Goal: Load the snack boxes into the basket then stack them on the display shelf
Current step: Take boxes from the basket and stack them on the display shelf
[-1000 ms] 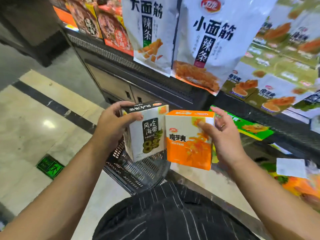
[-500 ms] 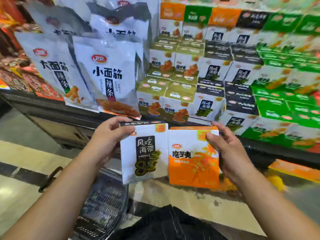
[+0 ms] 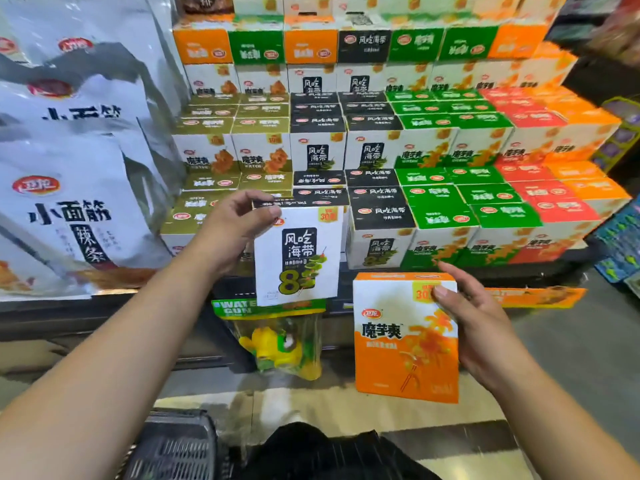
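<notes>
Stepped tiers of snack boxes fill the display shelf [image 3: 540, 268] in front of you, sorted into olive, black, green, red and orange columns. At least three big white bags [image 3: 69, 209] crowd its left side.

You hold two boxes, one in each hand. Your left hand [image 3: 235, 230] pinches the black-topped white box [image 3: 298, 258] at its upper left corner, thumb on the front, fingers curled over the top. That box is upright in front of the lowest black tier; whether it touches the stack is unclear. Your right hand [image 3: 481, 327] grips the orange box [image 3: 405, 341] along its right side, thumb pressed on the front near the top corner. This box sits lower and to the right, apart from the white one, below the shelf's front edge.

One water gun packet [image 3: 277, 341] hangs under the shelf, and the white box's bottom edge overlaps its header in view. One dark mesh basket [image 3: 173, 448] shows at the bottom, beneath your left forearm. Open floor [image 3: 571, 358] lies to the right of the orange box.
</notes>
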A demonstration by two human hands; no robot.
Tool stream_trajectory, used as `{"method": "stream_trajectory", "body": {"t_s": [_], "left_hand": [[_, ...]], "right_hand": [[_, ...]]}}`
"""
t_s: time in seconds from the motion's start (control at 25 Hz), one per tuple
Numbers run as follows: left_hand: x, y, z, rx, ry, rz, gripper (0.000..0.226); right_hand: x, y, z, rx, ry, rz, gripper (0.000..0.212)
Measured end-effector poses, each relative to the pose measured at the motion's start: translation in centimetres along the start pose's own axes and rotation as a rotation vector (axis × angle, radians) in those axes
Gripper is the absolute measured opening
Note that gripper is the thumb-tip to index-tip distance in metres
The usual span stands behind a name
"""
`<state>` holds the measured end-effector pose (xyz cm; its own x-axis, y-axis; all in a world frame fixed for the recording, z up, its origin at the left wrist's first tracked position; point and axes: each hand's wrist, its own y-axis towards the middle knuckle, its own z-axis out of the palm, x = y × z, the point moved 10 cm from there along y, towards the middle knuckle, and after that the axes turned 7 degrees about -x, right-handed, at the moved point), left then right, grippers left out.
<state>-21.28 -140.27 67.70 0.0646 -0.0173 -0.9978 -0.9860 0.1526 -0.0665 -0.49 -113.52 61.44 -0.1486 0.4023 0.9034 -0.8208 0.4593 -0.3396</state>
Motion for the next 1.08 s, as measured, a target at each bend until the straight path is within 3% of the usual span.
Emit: {"method": "stream_trajectory", "body": {"t_s": [0.24,0.44,0.52,0.6,0.64,0.76,0.8,0.92,1.08], "left_hand": [[0.6,7.2,3.8,0.11,-0.046,-0.005,0.02],[1.2,9.9,6.5,0.224,-0.149,-0.04,0.016],[1.4,10.4,7.5,0.288,-0.207,-0.068,0.016],[1.8,11.2,7.7,0.299,-0.215,-0.101,0.018],[2.0,11.6,7.7,0.306,-0.205,-0.116,0.017],[2.5,12.1,7.2,0.34,-0.14,-0.121,0.017],[2.6,12.1,6.8,0.343,-0.113,-0.096,0.017],[3.0,12.9,5.7,0.311,-0.075,-0.056,0.025],[3.7,13.5,6.7,0.379,-0.008,-0.015,0.025]], "right_hand": [[-0.2,1.4,-1.3,-0.094,0.069,-0.015,0.104],[-0.8,2.4,-0.6,-0.154,0.123,0.001,0.053],[-1.2,2.9,0.0,-0.164,0.109,0.013,0.065],[-1.4,3.1,0.7,-0.206,0.097,0.002,0.099],[-1.5,3.3,1.0,-0.224,0.094,0.0,0.105],[-1.7,3.7,1.5,-0.227,0.124,0.01,0.076],[-1.7,3.7,1.6,-0.234,0.124,0.015,0.076],[-2.0,3.9,1.6,-0.27,0.104,0.034,0.108],[-2.6,4.2,1.6,-0.287,0.104,0.039,0.112]]}}
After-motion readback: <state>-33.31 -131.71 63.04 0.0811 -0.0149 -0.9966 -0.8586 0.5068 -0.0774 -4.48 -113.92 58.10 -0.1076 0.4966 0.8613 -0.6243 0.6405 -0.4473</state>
